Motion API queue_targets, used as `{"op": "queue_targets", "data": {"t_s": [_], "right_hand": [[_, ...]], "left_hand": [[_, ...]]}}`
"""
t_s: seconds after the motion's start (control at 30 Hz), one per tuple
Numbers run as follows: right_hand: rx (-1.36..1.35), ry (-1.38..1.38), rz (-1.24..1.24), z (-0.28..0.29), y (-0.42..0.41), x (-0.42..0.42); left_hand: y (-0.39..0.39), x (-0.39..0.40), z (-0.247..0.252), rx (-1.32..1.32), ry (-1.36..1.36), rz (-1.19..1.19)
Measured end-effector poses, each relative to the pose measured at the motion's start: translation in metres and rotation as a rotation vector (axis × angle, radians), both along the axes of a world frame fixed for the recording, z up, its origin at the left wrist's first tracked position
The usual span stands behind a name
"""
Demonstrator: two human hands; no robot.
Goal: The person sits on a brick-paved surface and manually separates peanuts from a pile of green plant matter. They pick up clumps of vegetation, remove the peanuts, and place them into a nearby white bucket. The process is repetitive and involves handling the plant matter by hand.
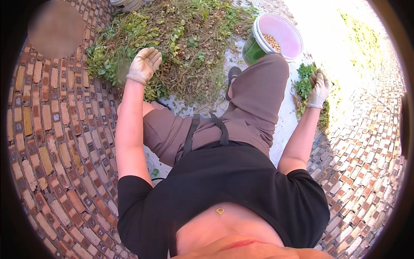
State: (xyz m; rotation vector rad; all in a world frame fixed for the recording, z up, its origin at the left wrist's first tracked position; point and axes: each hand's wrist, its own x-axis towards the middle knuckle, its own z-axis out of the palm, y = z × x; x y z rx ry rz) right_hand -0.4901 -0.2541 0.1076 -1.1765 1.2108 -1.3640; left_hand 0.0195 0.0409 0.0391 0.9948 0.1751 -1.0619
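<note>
My left hand [146,64], in a pale work glove, is raised at the left edge of a heap of pulled peanut plants [190,55]. Its palm faces up, the fingers slightly bent, and nothing lies in it. Out to the right, my right hand [318,87] wears a matching glove with its fingers curled. It is over or beside a small bunch of green leafy plants [305,79]; whether it grips any stem cannot be seen. Beyond my right knee, a green bucket [251,50] with a pink inside leans towards the right, holding picked peanuts [271,42].
A pale ground sheet [288,123] lies beneath me and the heap. A white bucket [126,4] stands at the far left, partly cut off. Brick paving [64,129] surrounds the sheet, with more leafy plants [362,39] in bright sun at right. A green object [155,173] lies by my left hip.
</note>
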Motion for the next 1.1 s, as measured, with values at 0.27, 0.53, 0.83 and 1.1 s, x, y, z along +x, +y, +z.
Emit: {"op": "queue_targets", "data": {"t_s": [0.27, 0.53, 0.83, 1.1], "right_hand": [[0.084, 0.198, 0.747, 0.015, 0.038, 0.226], [0.659, 0.554, 1.245, -0.218, 0.106, 0.361], [0.049, 1.563, 1.285, -0.298, 0.152, 0.45], [0.612, 0.992, 1.393, -0.395, 0.148, 0.442]], "left_hand": [[0.03, 0.045, -0.014, -0.033, 0.015, 0.243], [0.032, 0.065, -0.032, -0.072, -0.081, 0.358], [0.037, 0.077, -0.022, -0.185, -0.097, 0.453], [0.043, 0.078, -0.03, -0.138, -0.102, 0.488]]}}
